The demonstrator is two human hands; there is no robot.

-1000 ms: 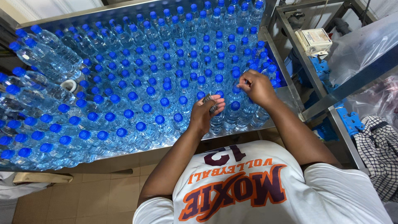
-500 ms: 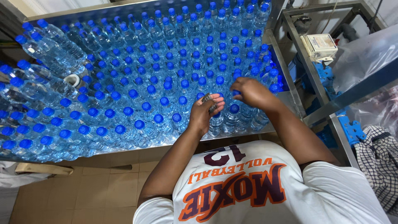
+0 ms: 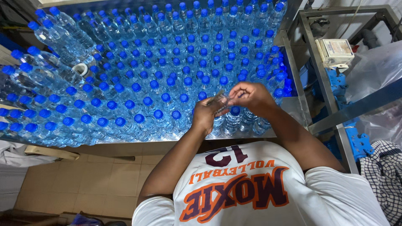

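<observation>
Several clear water bottles with blue caps (image 3: 167, 79) stand packed together on a metal table (image 3: 293, 109). My left hand (image 3: 206, 115) and my right hand (image 3: 250, 94) meet above the bottles at the near right corner. Between their fingertips they pinch a small clear plastic sleeve (image 3: 219, 99). A blue-capped bottle (image 3: 235, 111) stands right below the hands. My white printed shirt (image 3: 251, 188) fills the bottom of the view.
A few bottles (image 3: 63, 29) lie on their sides at the far left, near a white ring (image 3: 80, 69). A metal frame (image 3: 322, 79) with a small white box (image 3: 335, 51) stands to the right. Blue parts (image 3: 356, 142), clear plastic sheeting and a checked cloth (image 3: 383, 175) sit beyond it. Tiled floor (image 3: 83, 175) lies below.
My right hand has drawn back from the bottle caps toward my left hand. Both hands now hold the clear sleeve between them, slightly higher above the bottles.
</observation>
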